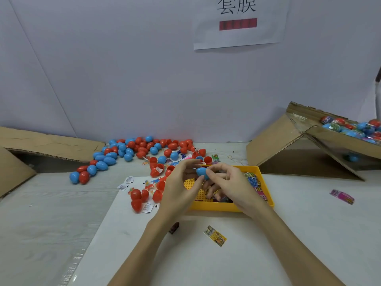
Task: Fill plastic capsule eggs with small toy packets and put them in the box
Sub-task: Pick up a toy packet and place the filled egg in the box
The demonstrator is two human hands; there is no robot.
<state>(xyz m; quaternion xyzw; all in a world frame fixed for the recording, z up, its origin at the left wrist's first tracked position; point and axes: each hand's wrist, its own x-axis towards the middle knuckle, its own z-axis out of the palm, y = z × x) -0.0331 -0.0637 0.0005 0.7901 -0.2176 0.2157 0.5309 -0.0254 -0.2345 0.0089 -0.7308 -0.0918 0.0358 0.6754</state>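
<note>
Both hands meet over the yellow tray [226, 209] at the table's middle. A blue capsule egg half [201, 172] sits between them: my left hand [181, 182] pinches it from the left and my right hand [228, 180] holds it from the right. Several toy packets [254, 182] lie in the tray. A heap of red and blue egg halves [132, 151] lies at the back left, with a few red halves [140, 198] closer. The cardboard box [309, 141] at the right holds several filled eggs [354, 129].
A loose yellow packet [215, 235] lies on the white sheet in front of me, a pink packet [342, 196] at the right. A small dark piece [174, 227] lies by my left forearm. A flat cardboard box [41, 147] stands at the left. A wall closes the back.
</note>
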